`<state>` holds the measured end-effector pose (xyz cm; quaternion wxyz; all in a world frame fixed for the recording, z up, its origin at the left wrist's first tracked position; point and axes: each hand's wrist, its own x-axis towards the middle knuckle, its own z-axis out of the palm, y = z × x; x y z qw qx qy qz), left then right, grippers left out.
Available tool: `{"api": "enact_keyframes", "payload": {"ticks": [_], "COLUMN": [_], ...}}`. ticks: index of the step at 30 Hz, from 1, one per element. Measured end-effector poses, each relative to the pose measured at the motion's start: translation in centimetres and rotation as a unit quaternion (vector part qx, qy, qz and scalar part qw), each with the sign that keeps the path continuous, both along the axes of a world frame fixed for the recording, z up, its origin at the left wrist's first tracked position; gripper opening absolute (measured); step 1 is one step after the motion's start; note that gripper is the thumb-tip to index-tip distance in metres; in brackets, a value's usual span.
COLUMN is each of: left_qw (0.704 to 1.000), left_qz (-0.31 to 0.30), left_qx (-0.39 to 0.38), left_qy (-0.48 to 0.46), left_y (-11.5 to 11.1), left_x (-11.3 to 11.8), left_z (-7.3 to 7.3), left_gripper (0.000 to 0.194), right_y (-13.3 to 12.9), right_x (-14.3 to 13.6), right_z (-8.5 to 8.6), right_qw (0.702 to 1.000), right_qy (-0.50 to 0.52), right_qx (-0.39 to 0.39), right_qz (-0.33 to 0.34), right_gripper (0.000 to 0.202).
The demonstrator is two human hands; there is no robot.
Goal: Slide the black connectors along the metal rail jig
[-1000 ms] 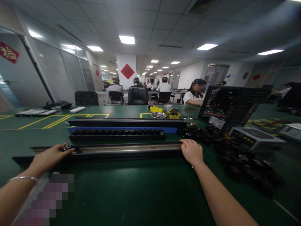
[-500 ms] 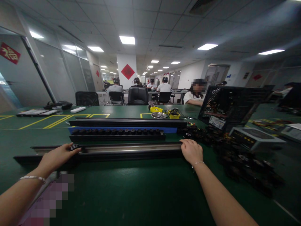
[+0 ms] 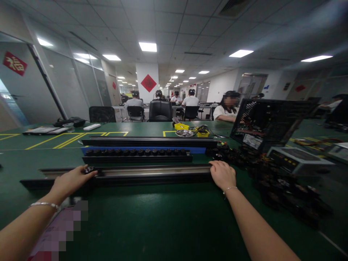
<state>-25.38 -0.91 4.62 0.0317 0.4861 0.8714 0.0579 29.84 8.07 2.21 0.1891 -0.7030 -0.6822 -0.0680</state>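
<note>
A long black rail [image 3: 152,174] with a metallic inner channel lies across the table in front of me. Near its left end, my left hand [image 3: 71,181] is closed on a small black round part [image 3: 89,169], sitting in or on the channel; fingers hide much of it. My right hand [image 3: 223,174] grips the rail's right end, fingers curled over the edge. Just beyond lies a shorter black rail [image 3: 136,158] with a row of similar round parts [image 3: 147,152] along it. A blue strip [image 3: 197,150] and another black rail [image 3: 149,140] lie behind that.
Many loose black round parts [image 3: 282,188] are heaped to the right. Beyond them stand a metal power supply box [image 3: 296,161] and an open computer case [image 3: 272,119]. Yellow trays [image 3: 181,126] and a metal dish [image 3: 185,133] sit farther back. A co-worker [image 3: 224,110] sits across the table.
The view has turned very slightly to the left. Both hands keep their places on the rail, and nothing else visibly differs.
</note>
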Motion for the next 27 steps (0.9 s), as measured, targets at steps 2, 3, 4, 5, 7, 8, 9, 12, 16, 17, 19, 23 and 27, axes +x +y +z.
{"api": "enact_keyframes", "payload": {"ticks": [2,3,4,5,7,8,9,12,16,17,19,23,27], "left_qw": [1.000,1.000,1.000,1.000,0.999,0.999,0.999,0.999,1.000,1.000,1.000,1.000,1.000], "left_qz": [0.004,0.008,0.013,0.017,0.027,0.030,0.031,0.025,0.020,0.018,0.008,-0.005,-0.020], "left_qx": [0.000,-0.002,-0.004,-0.007,-0.015,-0.019,-0.022,-0.024,-0.014,-0.010,0.000,0.008,0.003], "left_qy": [0.000,0.002,0.005,0.008,0.011,0.009,0.007,0.000,0.006,0.008,0.011,0.010,0.011], "left_y": [0.0,-0.1,-0.1,-0.1,-0.2,-0.2,-0.2,-0.2,0.0,0.1,0.2,0.3,0.5], "left_x": [0.4,0.6,0.9,1.2,1.7,1.9,2.1,2.3,2.3,2.3,2.4,2.3,2.3], "left_z": [0.1,0.1,0.2,0.2,0.2,0.3,0.3,0.4,0.1,0.0,-0.3,-0.8,-1.3], "left_gripper": [0.086,0.086,0.085,0.085,0.084,0.085,0.085,0.085,0.082,0.081,0.079,0.077,0.071], "right_y": [0.0,0.0,-0.1,-0.1,-0.1,-0.1,-0.1,-0.1,-0.1,-0.1,-0.1,-0.1,-0.1], "right_x": [0.0,0.0,0.0,0.0,-0.1,-0.1,-0.1,-0.1,-0.1,-0.1,-0.1,-0.1,-0.1], "right_z": [0.1,0.1,0.1,0.1,0.0,0.0,-0.1,-0.1,0.0,0.0,0.0,0.0,0.1], "right_qw": [1.000,1.000,1.000,1.000,1.000,1.000,1.000,1.000,1.000,1.000,1.000,1.000,1.000], "right_qy": [-0.003,-0.004,-0.004,-0.005,-0.005,-0.005,-0.004,0.000,0.001,0.000,-0.002,-0.002,-0.007], "right_qx": [-0.004,-0.006,-0.006,-0.005,0.002,0.006,0.010,0.015,0.007,0.005,0.004,0.004,0.001], "right_qz": [-0.001,-0.001,-0.002,-0.002,-0.003,-0.003,-0.004,-0.003,-0.002,-0.003,-0.004,-0.004,-0.001], "right_gripper": [0.042,0.042,0.042,0.042,0.042,0.041,0.041,0.041,0.041,0.041,0.041,0.041,0.042]}}
